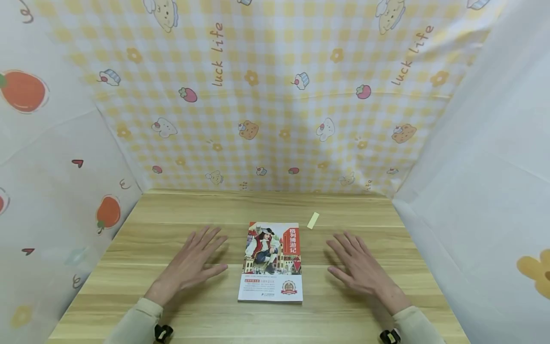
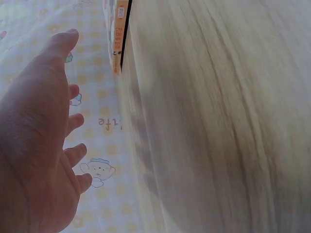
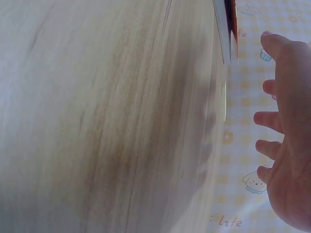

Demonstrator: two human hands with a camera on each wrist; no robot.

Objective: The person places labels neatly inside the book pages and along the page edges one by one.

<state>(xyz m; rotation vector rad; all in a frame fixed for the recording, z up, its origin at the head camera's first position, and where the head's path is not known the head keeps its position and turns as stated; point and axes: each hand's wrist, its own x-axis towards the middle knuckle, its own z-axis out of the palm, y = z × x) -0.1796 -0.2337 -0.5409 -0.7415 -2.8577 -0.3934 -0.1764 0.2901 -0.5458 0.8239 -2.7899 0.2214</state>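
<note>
A paperback book (image 1: 273, 263) with an illustrated cover lies flat between the two hands on the wooden table. To its left hovers my left hand (image 1: 193, 265), fingers spread and holding nothing. My right hand (image 1: 358, 265) is on the other side, also spread, with a gap between it and the book. In the left wrist view the book's orange spine (image 2: 119, 36) shows near the thumb of the left hand (image 2: 39, 131). The right wrist view shows the book's page edge (image 3: 223, 29) at the top, apart from the right hand (image 3: 291, 131).
A small pale yellow paper strip (image 1: 313, 220) lies on the wooden table (image 1: 193, 205) beyond the book's right corner. A yellow checked cloth (image 1: 275, 110) hangs along the back edge. White cloth walls (image 1: 481, 191) stand at both sides.
</note>
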